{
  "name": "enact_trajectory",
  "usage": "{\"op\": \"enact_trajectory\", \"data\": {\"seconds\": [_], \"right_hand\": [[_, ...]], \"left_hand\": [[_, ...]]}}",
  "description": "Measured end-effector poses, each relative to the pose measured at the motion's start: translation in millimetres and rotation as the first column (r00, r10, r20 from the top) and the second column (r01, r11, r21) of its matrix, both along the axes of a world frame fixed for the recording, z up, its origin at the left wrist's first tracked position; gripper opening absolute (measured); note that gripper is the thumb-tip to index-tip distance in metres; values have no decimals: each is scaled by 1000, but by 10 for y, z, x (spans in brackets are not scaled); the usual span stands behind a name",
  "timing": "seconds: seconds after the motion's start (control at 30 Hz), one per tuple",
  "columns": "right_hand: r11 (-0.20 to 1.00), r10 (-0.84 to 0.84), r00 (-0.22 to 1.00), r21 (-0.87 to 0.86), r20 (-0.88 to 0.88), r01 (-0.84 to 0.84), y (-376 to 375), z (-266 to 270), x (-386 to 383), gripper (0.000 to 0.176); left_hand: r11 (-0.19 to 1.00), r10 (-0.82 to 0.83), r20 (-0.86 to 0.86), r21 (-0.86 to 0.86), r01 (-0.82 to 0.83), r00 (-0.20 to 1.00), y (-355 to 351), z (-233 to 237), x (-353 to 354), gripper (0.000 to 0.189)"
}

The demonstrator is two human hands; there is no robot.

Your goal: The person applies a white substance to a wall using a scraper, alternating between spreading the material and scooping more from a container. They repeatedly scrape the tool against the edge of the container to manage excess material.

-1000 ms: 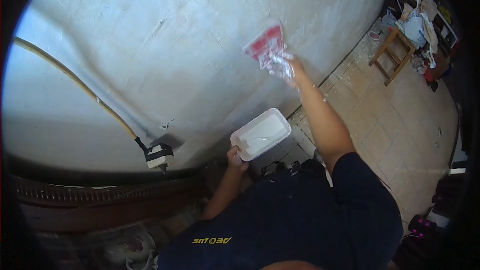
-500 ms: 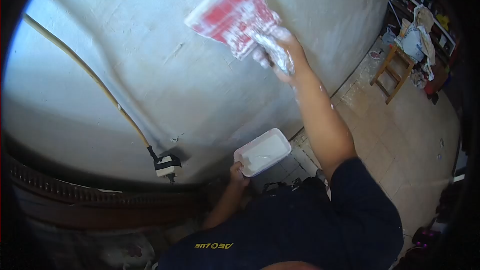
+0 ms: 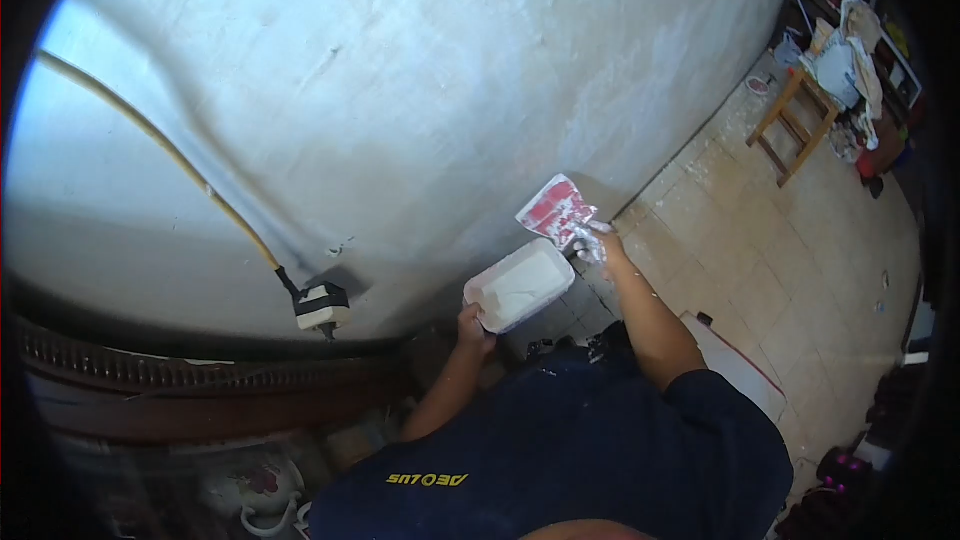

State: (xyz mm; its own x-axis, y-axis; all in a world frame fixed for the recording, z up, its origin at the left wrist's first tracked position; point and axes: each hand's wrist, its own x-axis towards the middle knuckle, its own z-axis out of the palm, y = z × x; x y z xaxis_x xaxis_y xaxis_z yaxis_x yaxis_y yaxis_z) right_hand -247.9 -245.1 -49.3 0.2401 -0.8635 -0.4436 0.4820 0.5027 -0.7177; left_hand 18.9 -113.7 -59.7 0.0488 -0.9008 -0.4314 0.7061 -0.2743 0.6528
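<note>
My right hand (image 3: 599,249), smeared with white paste, is closed around the handle of a wide red putty knife (image 3: 558,208). White paste streaks its blade, which is held just beyond the far right corner of a white rectangular tub (image 3: 532,311). Inside the tub lies smooth white putty (image 3: 525,278). My left hand (image 3: 474,326) grips the tub by its near left end, and most of those fingers are hidden under it. Facing me is a pale wall (image 3: 420,90) with patchy white coating.
A yellowish cable (image 3: 160,144) runs down the wall to a taped socket box (image 3: 322,306). Dark carved wooden furniture (image 3: 150,395) is at lower left, near a flowered white container (image 3: 255,488). A cluttered wooden stool (image 3: 794,128) stands on the tiled floor (image 3: 735,230) at right.
My right hand has come down from high on the wall with the putty knife, to beside the tub. My left hand still holds the tub in nearly the same place.
</note>
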Motion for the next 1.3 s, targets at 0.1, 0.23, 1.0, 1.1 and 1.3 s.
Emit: {"op": "enact_trajectory", "data": {"seconds": [0.1, 0.23, 1.0, 1.1, 1.3], "right_hand": [[989, -61, 996, -138, -59, 52, 226, 209, -422, 16], [696, -316, 616, -617, -722, -367, 368, 1201, -916, 14], [592, -654, 146, -622, -742, -512, -122, 2120, -4120, 16], [547, -803, 140, -810, -579, -210, -461, 1828, -4321, 14], [696, -655, 193, -683, -731, -221, -1147, 1884, -4388, 18]], "left_hand": [[999, -42, 34, -19, 42, 999, -108, 143, -246, 59], [992, -125, 13, -30, 125, 992, -493, 334, -750, 59], [902, -418, -6, -124, 414, 908, -2599, 831, -4110, 56], [918, -390, -87, -117, 380, 917, -2838, 799, -4298, 49], [888, -447, -114, -174, 425, 887, -3365, 710, -4630, 52]]}}
